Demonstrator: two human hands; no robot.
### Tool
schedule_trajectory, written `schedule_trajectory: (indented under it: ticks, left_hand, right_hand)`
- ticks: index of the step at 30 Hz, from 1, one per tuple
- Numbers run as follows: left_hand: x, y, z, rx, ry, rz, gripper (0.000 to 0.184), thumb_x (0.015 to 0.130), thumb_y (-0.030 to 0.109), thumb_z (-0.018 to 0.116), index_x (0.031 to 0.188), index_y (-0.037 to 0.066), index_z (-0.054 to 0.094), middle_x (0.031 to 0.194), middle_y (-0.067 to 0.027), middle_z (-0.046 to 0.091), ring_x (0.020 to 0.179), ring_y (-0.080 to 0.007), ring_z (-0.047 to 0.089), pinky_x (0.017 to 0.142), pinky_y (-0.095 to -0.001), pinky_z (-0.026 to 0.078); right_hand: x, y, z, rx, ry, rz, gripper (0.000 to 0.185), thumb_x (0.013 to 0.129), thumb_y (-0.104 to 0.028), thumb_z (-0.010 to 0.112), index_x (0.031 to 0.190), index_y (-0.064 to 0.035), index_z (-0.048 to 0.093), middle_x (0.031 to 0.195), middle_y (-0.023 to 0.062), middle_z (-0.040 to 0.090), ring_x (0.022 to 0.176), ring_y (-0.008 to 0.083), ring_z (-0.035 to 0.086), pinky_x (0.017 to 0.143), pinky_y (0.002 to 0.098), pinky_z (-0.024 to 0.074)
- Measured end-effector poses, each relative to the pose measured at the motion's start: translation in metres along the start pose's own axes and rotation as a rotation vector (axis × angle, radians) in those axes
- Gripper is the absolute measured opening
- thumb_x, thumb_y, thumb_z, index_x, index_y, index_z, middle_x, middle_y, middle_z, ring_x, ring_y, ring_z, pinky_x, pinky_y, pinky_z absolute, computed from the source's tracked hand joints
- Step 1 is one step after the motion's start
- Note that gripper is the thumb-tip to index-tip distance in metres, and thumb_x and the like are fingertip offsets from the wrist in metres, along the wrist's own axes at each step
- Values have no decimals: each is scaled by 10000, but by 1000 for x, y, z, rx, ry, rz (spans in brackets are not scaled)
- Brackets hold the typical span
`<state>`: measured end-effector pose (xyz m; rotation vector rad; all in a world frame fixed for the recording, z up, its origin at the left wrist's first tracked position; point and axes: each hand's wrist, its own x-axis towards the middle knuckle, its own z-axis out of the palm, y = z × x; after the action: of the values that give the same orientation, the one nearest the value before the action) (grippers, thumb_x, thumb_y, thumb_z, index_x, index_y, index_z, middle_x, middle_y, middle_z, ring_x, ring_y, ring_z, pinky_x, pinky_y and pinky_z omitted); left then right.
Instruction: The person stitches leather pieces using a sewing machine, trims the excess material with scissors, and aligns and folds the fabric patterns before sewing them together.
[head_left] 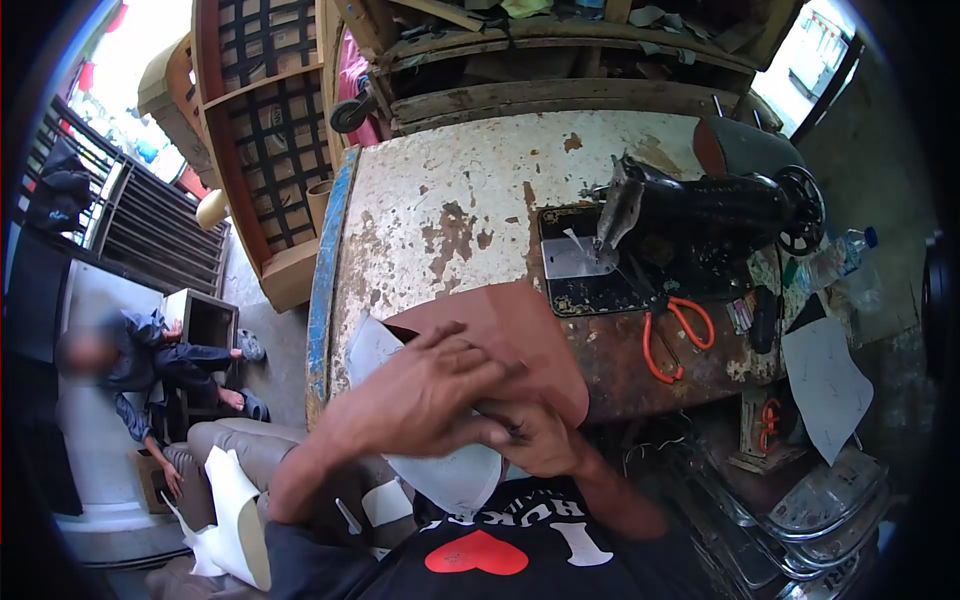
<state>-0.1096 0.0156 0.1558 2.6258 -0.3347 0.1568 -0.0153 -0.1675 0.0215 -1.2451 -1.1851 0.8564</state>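
Observation:
A reddish-brown leather-like piece (510,320) lies over the near edge of the worktable, in front of my body. A pale grey-white piece (450,475) with faint marks shows below and to the left of it. My left hand (430,385) lies across the brown piece, its fingers stretched and apart. Close against it, my right hand (540,437) has curled fingers closed at the near edge of the brown piece. The fingertips of the two hands meet, and what is between them is partly hidden.
A black sewing machine (700,205) stands at the table's right. Orange-handled scissors (668,335) lie before it. A pale patterned sheet (828,385) hangs at the right edge, near a plastic bottle (850,250). On the left, another person (150,350) sits by a webbed wooden frame (275,140).

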Motion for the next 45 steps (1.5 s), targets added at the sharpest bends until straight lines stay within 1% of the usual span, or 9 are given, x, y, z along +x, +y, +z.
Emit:
schedule_trajectory:
  ticks: [3,10,18,24,31,35,37,39,45]
  left_hand:
    - [13,-37,-9,-147,-513,-313,454,891,494,809,1117,103,776,848,-167,752,880,-361,739,790,-464,568]
    - [47,-49,-27,-89,-683,-332,424,891,465,809,1113,105,772,910,-148,772,901,-373,738,816,-454,569]
    - [62,-52,-28,1,-921,-275,389,920,504,759,1067,144,759,877,-151,746,873,-378,730,767,-469,557]
    - [2,-83,-130,216,-220,-818,167,844,194,791,915,46,763,747,-135,693,714,-293,710,710,-399,553]
    - [14,-152,-64,566,336,-501,215,949,235,745,894,34,696,861,-172,755,750,-357,746,706,-486,564]
    - [3,-162,5,631,214,-481,101,907,83,690,1007,66,683,990,-110,729,964,-283,704,1115,-519,442]
    - [-7,-121,21,567,328,-378,504,882,96,753,1362,81,598,1277,-139,640,1262,-324,602,1221,-537,363]
    - [-24,-88,33,533,382,-377,565,891,118,769,1424,77,589,1330,-173,625,1327,-364,575,1237,-552,348]
    - [-69,-14,21,-292,64,-352,890,871,622,764,1516,52,540,1440,-207,619,1363,-433,580,1192,-539,404]
  right_hand:
    - [-2,-34,-14,16,17,238,294,1066,-244,651,1250,-16,678,884,170,741,753,211,718,716,366,546]
    - [-43,-21,-7,207,376,318,264,1096,-212,634,1211,11,717,926,-23,678,849,32,573,759,227,476]
    - [-62,-33,-14,165,346,443,282,1080,-218,651,1252,-3,711,974,73,731,904,79,650,795,288,533]
    - [-69,-21,-33,-748,522,323,443,944,-245,787,1336,-65,689,1251,130,711,1194,288,680,895,378,553]
    - [-68,-16,-53,-1078,-30,181,708,796,-259,856,1463,-349,636,1652,39,452,1406,313,473,1134,566,323]
    - [-85,-12,-65,-1078,6,36,530,751,-166,852,1268,-244,763,1393,16,680,1314,261,567,1102,506,364]
    - [-86,-21,-66,-916,45,56,453,739,-137,845,1185,-209,800,1257,-2,763,1265,240,609,1088,482,378]
    - [-82,-30,-67,-761,132,34,268,793,-140,841,1059,-144,809,974,13,801,1018,236,718,958,420,475]
    - [-58,-31,-57,-465,425,375,205,918,-205,830,997,-23,779,790,172,727,639,279,696,629,351,507]
